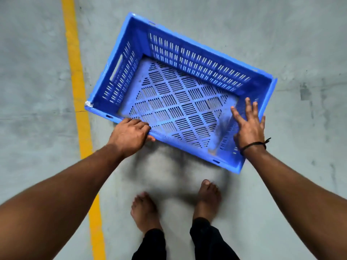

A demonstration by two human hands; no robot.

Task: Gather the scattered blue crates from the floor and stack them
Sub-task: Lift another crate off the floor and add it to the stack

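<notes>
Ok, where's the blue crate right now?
Head view, centre: the blue crate is right of the yellow floor line, ahead of the bare feet, with the left hand gripping its near rim and the right hand at its right end.

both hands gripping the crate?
No: the left hand grips the near rim of the blue crate; the right hand is spread open at its end wall.

Both your arms reach forward and down, one from the near left and one from the near right. Your left hand (129, 135) curls its fingers over the near rim of the blue crate (197, 59), knuckles up. Your right hand (248, 124) is flat at the crate's right end, fingers straight and spread (a dark cord (253, 145) circles that wrist); whether it touches is unclear. Your bare feet (144, 211) stand nearest.
</notes>
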